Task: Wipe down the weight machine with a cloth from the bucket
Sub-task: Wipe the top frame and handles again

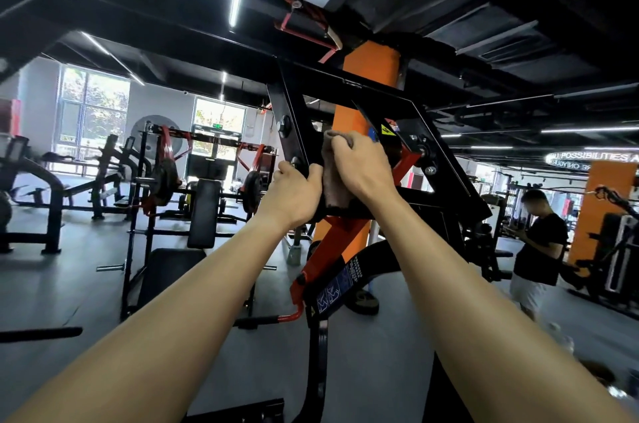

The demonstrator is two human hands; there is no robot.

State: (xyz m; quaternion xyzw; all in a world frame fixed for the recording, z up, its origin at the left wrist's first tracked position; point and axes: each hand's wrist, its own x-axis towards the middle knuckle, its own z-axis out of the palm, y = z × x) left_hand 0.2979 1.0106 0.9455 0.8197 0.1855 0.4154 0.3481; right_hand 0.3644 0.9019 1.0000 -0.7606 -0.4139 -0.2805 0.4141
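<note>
1. Head view, looking up and forward: the weight machine [345,89] stands straight ahead at arm's reach, its black steel frame rising in front of an orange pillar [371,66].
2. The left hand [298,185] is wrapped round a slanted black bar of the frame, fingers curled over the edge, close beside a bolt.
3. The right hand [359,165] holds a brownish cloth [334,191] bunched under its palm and curled fingers, pressed to the frame just beside the left hand. The two hands nearly touch.
4. The cloth looks soft, limp and light, and a loose end hangs below the palm. Probably it is damp, coming from a bucket, though no bucket is in view. It is best kept wadded in the palm so that no tail drags or snags on bolts.
5. The frame looks heavy, stiff and smooth-painted, and wiping should not shift it. A wet painted bar may turn slippery, so the bracing grip belongs on a fixed bar, as the left hand has it.
6. The red arm [340,242] lower down seems to be hinged and might swing if leaned on, so it is better to wipe it than to hold on by it.
7. A person in a black shirt [539,239] stands well apart, to the right.
</note>
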